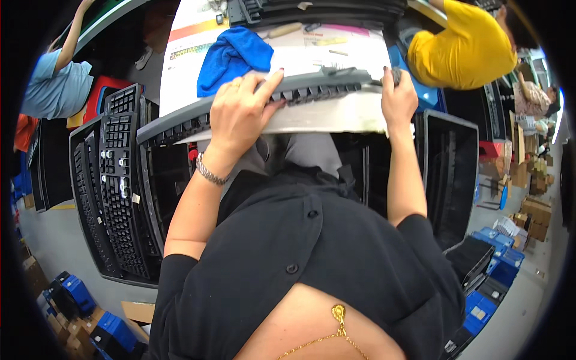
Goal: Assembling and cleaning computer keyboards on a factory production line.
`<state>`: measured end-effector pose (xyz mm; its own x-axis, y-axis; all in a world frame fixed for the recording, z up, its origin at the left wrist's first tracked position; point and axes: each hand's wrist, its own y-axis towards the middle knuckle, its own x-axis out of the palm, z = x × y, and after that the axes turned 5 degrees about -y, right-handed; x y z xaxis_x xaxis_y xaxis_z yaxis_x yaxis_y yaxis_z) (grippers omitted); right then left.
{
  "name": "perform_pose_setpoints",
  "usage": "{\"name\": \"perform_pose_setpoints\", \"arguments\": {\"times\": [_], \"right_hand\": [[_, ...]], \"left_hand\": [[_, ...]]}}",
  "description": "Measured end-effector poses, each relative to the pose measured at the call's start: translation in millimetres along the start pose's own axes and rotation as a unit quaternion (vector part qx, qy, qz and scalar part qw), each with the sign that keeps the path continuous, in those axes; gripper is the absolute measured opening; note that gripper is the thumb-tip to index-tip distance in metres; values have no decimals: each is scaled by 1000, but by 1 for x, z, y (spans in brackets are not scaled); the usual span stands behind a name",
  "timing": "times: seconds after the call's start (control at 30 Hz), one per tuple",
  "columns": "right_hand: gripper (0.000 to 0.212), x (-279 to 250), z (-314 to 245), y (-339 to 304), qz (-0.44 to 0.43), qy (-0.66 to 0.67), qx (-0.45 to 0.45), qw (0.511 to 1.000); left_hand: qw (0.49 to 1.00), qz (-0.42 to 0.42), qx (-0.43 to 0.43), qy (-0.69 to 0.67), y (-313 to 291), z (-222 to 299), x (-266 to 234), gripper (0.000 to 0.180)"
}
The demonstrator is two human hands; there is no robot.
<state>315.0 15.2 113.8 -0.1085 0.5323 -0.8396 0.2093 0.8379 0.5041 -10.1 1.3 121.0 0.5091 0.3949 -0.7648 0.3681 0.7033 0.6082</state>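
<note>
A black keyboard (318,87) stands tilted on its long edge at the front of the white work table, its keys facing me. My left hand (240,114) is closed round its middle-left part, thumb on the key side and fingers over the top edge. At the keyboard's right end, my right hand (400,102) is closed on a dark cable (396,75), mostly hidden by the fingers; a short stretch of cord shows between that hand and the keyboard. A crumpled blue cloth (237,57) lies just behind my left hand.
More black keyboards (324,13) are stacked at the table's back, near a wooden-handled tool (284,30). A black crate of keyboards (120,180) stands at my left, another black crate (451,174) at my right. People work on both sides, one in a yellow shirt (465,48).
</note>
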Motion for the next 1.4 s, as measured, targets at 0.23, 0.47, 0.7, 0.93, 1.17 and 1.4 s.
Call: {"name": "perform_pose_setpoints", "arguments": {"times": [0.23, 0.47, 0.7, 0.93, 1.17, 1.4], "right_hand": [[27, -8, -47, -22, 105, 108, -111, 982], [28, 8, 21, -9, 11, -7, 0, 1000], [31, -4, -9, -6, -13, -3, -75, 997], [45, 13, 44, 22, -231, 61, 139, 961], [64, 33, 36, 60, -171, 350, 130, 912], [44, 55, 95, 11, -263, 19, -136, 955]], "left_hand": [[1000, -16, 2, 9, -11, 4, -5, 57], [1000, -22, -3, 18, -8, 3, 3, 58], [1000, -7, 4, 8, -8, 4, -2, 57], [1000, -3, 8, 13, -6, 8, -6, 55], [999, -43, -5, 29, -7, 8, -9, 57], [999, -30, 0, 29, -6, 9, -12, 75]]}}
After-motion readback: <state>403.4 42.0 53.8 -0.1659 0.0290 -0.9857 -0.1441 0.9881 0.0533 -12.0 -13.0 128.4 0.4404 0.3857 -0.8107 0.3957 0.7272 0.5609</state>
